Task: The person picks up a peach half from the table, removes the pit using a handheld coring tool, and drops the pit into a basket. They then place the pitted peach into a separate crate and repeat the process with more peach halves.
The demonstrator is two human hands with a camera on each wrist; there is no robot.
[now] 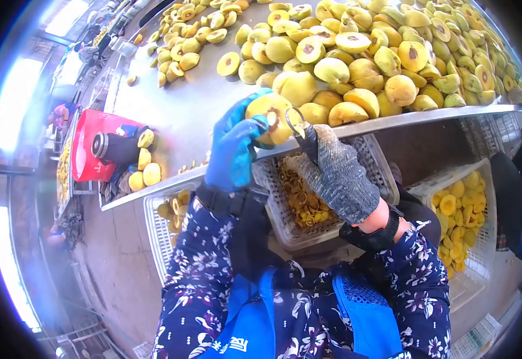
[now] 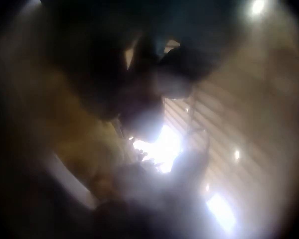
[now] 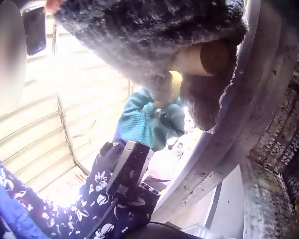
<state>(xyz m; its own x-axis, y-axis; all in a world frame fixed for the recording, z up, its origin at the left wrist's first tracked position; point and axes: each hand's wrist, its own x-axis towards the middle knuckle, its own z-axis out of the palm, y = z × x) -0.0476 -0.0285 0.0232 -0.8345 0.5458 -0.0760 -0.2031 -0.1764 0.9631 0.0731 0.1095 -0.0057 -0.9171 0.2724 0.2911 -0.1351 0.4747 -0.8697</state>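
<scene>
In the head view, my left hand [image 1: 234, 146], in a blue rubber glove, holds a halved yellow peach [image 1: 266, 106] with its cut face and pit showing. My right hand [image 1: 348, 176], in a grey knit glove, grips the black handle of a pitting tool [image 1: 309, 143]. The tool's curved metal loop stands right at the peach's right edge, with a bit of yellow flesh by it. From the right wrist, the grey glove [image 3: 154, 40] fills the top, and the blue glove [image 3: 142, 124] shows beyond it. Dark and blurred, the left wrist view hides the grip.
Many halved peaches [image 1: 333, 70] are heaped on the metal table [image 1: 198, 84]. Beneath its raised edge, a white crate [image 1: 297, 242] contains pits and scraps. Another crate [image 1: 479, 263] at right bears yellow halves. A red bag [image 1: 84, 143] and dark thermos [image 1: 117, 148] stand at left.
</scene>
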